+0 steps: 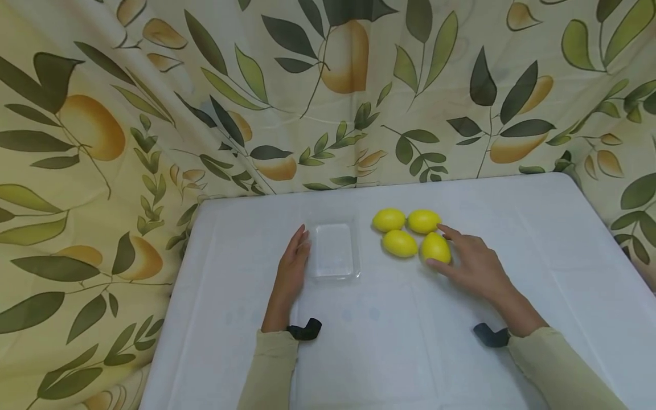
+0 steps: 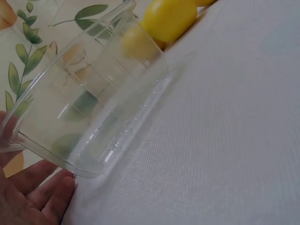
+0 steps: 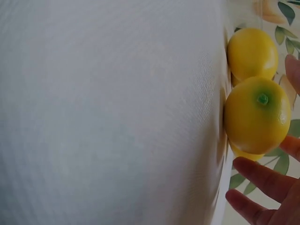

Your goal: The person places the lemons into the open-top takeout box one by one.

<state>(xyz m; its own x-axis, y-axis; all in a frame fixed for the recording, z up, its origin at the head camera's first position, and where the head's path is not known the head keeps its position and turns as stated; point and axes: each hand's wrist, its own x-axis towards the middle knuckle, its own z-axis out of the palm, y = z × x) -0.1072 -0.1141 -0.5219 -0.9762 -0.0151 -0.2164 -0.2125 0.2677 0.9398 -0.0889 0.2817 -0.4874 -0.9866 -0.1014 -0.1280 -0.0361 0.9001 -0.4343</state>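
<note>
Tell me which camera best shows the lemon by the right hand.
The right wrist view: the lemon looks large, green tip showing. The head view shows it smaller, by the right hand. In the left wrist view, lemons show, but which is unclear.

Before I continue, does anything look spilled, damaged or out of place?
Nothing clearly wrong: the four lemons look whole and the clear plastic container sits upright. Only faint bluish spots mark the white tablecloth; stain or pattern, I can't tell.

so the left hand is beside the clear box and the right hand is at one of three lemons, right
Not three: the head view shows four lemons. The left hand is beside the clear box, the right hand at one of the lemons.
</note>
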